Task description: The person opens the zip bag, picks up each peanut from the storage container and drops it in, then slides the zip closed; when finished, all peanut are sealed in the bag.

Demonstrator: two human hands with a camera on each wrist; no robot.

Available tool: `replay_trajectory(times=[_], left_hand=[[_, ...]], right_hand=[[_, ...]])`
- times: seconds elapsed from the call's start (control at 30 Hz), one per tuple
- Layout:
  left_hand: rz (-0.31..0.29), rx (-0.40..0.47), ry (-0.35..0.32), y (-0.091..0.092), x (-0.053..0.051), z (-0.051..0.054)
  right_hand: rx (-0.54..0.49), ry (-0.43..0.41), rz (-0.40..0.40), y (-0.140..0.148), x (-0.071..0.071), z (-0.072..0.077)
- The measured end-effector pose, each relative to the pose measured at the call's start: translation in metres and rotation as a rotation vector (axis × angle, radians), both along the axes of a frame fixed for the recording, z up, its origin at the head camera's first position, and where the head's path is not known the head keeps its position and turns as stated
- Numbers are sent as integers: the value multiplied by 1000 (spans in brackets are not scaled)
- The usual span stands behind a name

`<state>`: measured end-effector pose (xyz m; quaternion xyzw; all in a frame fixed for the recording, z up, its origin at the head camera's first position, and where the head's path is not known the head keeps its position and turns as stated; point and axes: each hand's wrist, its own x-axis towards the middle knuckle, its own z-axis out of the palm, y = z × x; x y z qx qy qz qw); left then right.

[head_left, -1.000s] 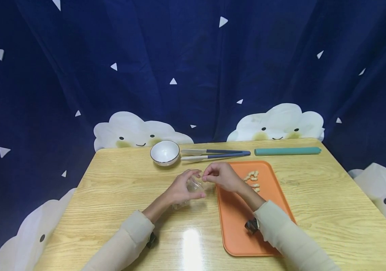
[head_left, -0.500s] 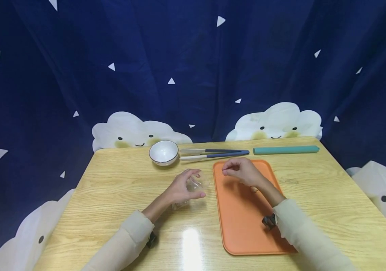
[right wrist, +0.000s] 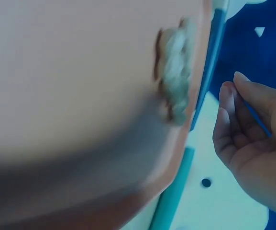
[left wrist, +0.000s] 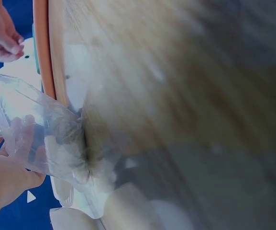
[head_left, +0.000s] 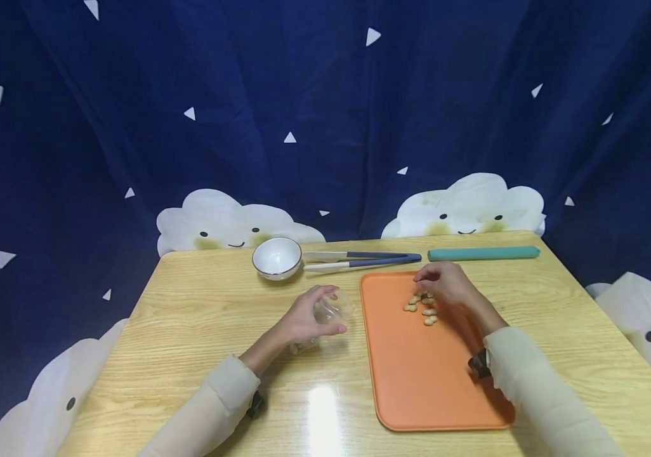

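Note:
My left hand (head_left: pixel 302 317) grips a clear plastic bag (head_left: pixel 330 310) with its thumb and fingers spread around the mouth. In the left wrist view the see-through bag (left wrist: pixel 27 120) holds pale lumps that look like peanuts, low down where it meets the table. My right hand (head_left: pixel 452 287) hovers over the far right part of the orange tray (head_left: pixel 411 374), just above several unshelled peanuts (head_left: pixel 429 312). In the right wrist view the fingers (right wrist: pixel 224 132) are loosely bent, the thumb tip lies near the index fingertip, and nothing shows between them.
A white bowl (head_left: pixel 277 257) stands at the back. Right of it lie tongs (head_left: pixel 379 259) with dark blue handles and pale tips. A teal rolled-up item (head_left: pixel 482 254) lies behind the tray, along the table's rear edge. A blue curtain hangs beyond.
My right hand has moved right, from beside the bag's mouth to above the peanuts on the tray. The left hand and the bag have stayed in place.

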<state>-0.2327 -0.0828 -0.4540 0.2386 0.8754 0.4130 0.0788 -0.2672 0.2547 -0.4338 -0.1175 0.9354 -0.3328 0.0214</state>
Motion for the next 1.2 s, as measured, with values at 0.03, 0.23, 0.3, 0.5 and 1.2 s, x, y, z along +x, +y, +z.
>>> replay_trajectory(times=[0.03,0.23,0.3,0.5,1.2], left_hand=[[0,-2,-1,0,0,0],[0,-5,-7,-1,-1,-1],[0,-3,-11,-1,0,0],[-2,-3,-12,-2,0,0],[5,-18,-13,-2,-1,-1]], right_hand=[[13,-6,-11,3,-1,-2],[38,-67,-52,21,-7,-10],[48,-87,-54,24,-8,-11],[82,-145,-43,26,-14,-16],[65,-208,-14,29,-10,-2]])
